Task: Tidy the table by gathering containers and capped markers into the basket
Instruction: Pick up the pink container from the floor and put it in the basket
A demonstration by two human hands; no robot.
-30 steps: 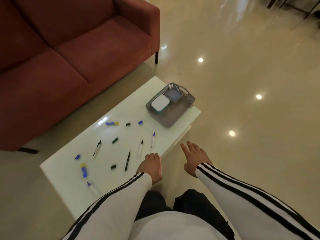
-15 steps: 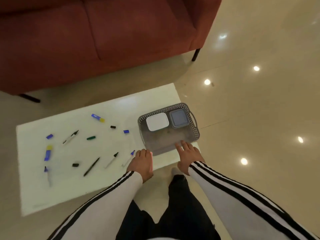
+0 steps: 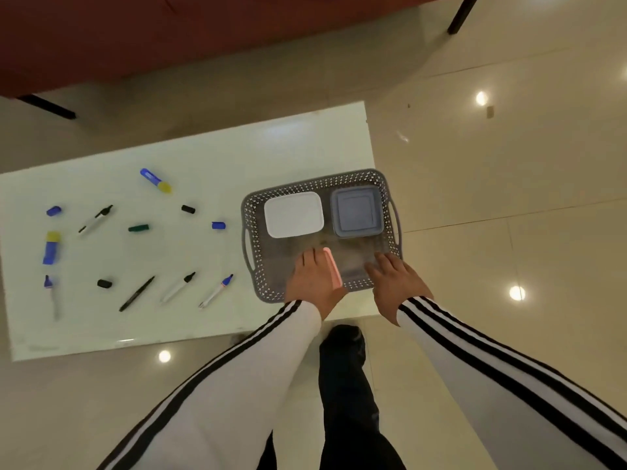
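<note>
Half a second before, my hands hung at the near edge of the table (image 3: 203,157). By this moment both had crossed the near rim of the basket (image 3: 319,182), which sat at centre right of the frame on the table's right end. Its long axis ran left to right, with a handle at each end. The white container (image 3: 293,214) and blue container (image 3: 357,212) sat side by side in its far half. My right hand (image 3: 397,283) lay flat, fingers straight. A pink strip (image 3: 331,268) ran along my left hand (image 3: 314,283); I could not tell whether the hand gripped it. Markers (image 3: 176,287) lay scattered at left.
</note>
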